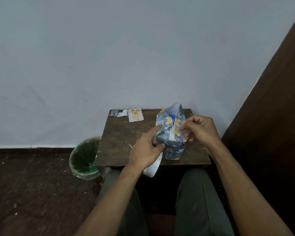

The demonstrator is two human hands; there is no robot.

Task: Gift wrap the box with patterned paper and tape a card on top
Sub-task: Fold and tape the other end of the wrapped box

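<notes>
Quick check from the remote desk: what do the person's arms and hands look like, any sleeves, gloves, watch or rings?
Both forearms are bare up to the bottom edge of the picture, with no sleeves in view. The left hand and right hand wear no gloves. No watch, bracelet or ring shows on either wrist or on the fingers that are visible. The legs below wear dark olive trousers.

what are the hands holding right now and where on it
Both hold the paper-wrapped box at its open top end: the left hand presses the left fold with its index finger, the right hand pinches the right flap.
</notes>
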